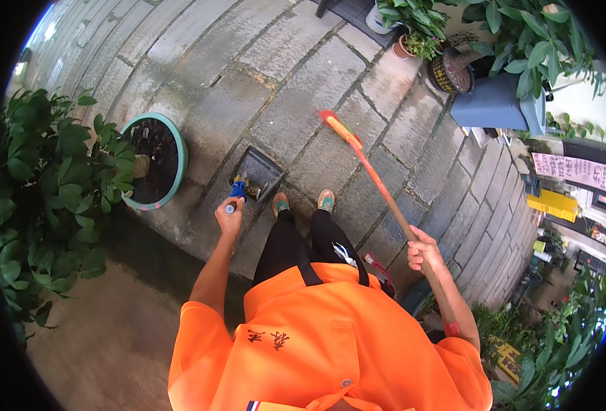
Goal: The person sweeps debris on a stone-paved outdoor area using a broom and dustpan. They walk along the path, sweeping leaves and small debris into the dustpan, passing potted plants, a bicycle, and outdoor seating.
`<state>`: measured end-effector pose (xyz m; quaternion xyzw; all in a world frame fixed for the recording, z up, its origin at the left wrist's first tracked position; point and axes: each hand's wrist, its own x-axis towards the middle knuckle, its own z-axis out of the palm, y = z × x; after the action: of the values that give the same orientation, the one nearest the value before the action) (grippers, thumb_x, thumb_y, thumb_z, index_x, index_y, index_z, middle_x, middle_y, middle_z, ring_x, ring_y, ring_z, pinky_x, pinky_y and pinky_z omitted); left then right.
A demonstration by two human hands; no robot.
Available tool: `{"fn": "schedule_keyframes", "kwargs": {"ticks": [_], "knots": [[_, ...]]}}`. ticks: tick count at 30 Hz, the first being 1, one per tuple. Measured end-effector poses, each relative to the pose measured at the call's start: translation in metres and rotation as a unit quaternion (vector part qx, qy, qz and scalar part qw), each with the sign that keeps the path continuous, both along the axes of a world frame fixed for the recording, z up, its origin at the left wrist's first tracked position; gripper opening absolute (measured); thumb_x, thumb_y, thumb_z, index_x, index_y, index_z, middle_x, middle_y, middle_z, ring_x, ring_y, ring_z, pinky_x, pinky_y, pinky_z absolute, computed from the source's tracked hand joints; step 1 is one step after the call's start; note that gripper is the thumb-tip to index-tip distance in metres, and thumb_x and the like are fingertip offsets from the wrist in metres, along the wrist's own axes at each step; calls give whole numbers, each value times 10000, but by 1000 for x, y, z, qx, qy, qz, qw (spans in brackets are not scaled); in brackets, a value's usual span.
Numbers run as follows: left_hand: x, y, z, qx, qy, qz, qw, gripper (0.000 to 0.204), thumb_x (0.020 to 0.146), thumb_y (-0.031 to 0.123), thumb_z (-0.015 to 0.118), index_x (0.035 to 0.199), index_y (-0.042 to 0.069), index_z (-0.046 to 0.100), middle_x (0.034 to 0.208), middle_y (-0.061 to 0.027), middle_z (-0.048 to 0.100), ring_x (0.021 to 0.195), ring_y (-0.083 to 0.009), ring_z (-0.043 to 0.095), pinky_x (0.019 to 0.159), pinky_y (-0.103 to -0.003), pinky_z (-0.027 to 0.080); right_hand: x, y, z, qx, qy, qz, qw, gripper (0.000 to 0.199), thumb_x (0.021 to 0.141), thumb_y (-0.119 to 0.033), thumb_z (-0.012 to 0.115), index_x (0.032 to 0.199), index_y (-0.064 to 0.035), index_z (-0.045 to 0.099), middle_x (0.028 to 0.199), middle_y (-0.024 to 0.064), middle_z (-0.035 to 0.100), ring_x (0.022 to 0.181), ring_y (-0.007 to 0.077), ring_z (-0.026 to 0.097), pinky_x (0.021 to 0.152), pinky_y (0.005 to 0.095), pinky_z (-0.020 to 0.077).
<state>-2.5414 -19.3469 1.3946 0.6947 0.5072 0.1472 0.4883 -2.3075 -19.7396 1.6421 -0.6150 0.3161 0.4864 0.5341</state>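
Note:
My left hand (228, 216) is wrapped round the handle of a dark long-handled dustpan (267, 168), seen from above, with blue material around the handle's lower part. Some yellowish leaf litter (253, 189) lies in the pan, which appears to rest on the paving just ahead of my feet. In my right hand (423, 251) is the stick of a broom (380, 181), its fingers closed around the pole. The pole slants forward and left, red and orange toward its far end, where the reddish bristle head hangs over or touches the stone slabs; I cannot tell which.
A round green-rimmed planter (182, 154) with soil stands left, beside a leafy bush (49, 178). At far right are potted plants (450, 72) and a blue-grey bin (491, 103). Stone slabs (303, 89) with uneven joints cover the ground. A yellow box (553, 204) sits farther right.

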Motion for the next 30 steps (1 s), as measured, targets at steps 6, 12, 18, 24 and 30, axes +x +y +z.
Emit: {"fn": "schedule_keyframes", "kwargs": {"ticks": [6, 12, 18, 24, 30], "knots": [[50, -11, 30, 10, 26, -140, 990, 200, 708, 211, 701, 704, 23, 631, 601, -140, 590, 564, -252, 596, 584, -337, 459, 11, -51, -32, -32, -42, -187, 981, 693, 800, -11, 504, 1393, -192, 193, 564, 14, 411, 384, 99, 377, 323, 270, 275], [99, -46, 20, 16, 2, -227, 974, 172, 689, 213, 715, 700, 56, 645, 677, -143, 623, 670, -318, 623, 622, -351, 479, 10, -80, -54, -33, -30, -272, 961, 634, 783, -29, 508, 1302, -261, 227, 543, -8, 388, 385, 85, 381, 323, 251, 260], [134, -79, 2, 13, 31, -250, 968, 182, 690, 233, 728, 699, 72, 645, 647, -136, 610, 630, -292, 608, 636, -348, 471, -48, -26, -70, -3, 48, -159, 986, 750, 783, 6, 499, 1405, -232, 153, 540, -9, 376, 389, 98, 368, 334, 282, 269], [145, -75, -21, 11, 51, -260, 964, 237, 638, 203, 753, 802, 95, 621, 852, -139, 616, 808, -312, 602, 723, -383, 472, -43, -61, -2, 187, 64, -208, 958, 529, 835, 23, 449, 1339, -110, 358, 573, 17, 440, 392, 82, 385, 328, 239, 308], [133, -62, -5, -18, 110, -354, 929, 574, 570, 141, 771, 1088, 110, 525, 1015, -161, 589, 962, -339, 562, 832, -391, 458, -17, -42, 13, 87, -15, 35, 995, 683, 781, 17, 509, 1397, -66, 225, 550, 20, 432, 380, 89, 384, 351, 240, 288]]}}
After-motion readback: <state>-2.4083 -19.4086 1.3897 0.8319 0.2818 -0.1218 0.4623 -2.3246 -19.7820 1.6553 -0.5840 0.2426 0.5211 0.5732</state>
